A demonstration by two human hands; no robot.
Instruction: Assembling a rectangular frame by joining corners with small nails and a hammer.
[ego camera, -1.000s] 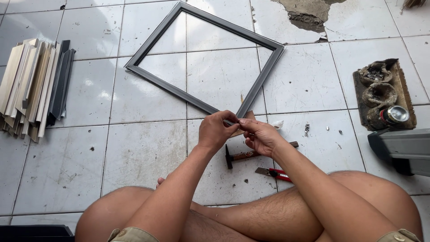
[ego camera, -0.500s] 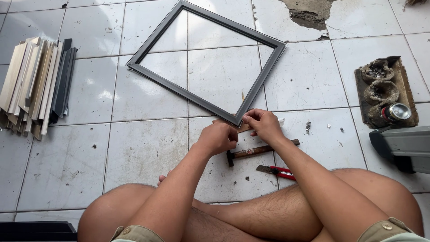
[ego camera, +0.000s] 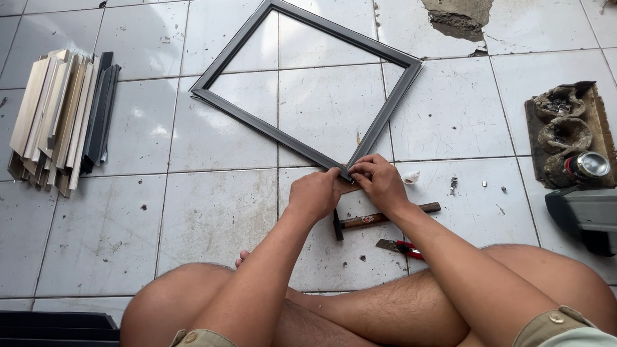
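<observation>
White floor tiles (ego camera: 212, 225), scuffed and speckled with dirt, fill the view, with a broken patch of bare mortar (ego camera: 459, 16) at 1 o'clock. A person sits cross-legged at 6 o'clock, bare knees spread wide, both arms reaching toward the middle of the floor.

Lying flat on the tiles from the centre up to 12 o'clock is a dark square frame (ego camera: 257, 125), turned so that its corners point like a diamond. Its nearest corner sits right at the hands. The left hand (ego camera: 315, 193) is curled over that corner from the 9 o'clock side, fingers bent and pressing down. The right hand (ego camera: 379, 180) meets it from the 3 o'clock side, its fingertips pinching the frame's edge at the corner; the two hands touch each other there.

Just below the hands, toward 5 o'clock, a hammer (ego camera: 385, 218) with a wooden handle lies on the floor, and beside it a pair of red-handled pliers (ego camera: 400, 246). At 9 o'clock a bundle of pale and dark moulding strips (ego camera: 61, 119) lies well apart from the frame. At 3 o'clock a worn wooden tray (ego camera: 601, 122) holds clumped holders and a metal can (ego camera: 588, 165), with a dark grey case (ego camera: 585, 215) just below it.
</observation>
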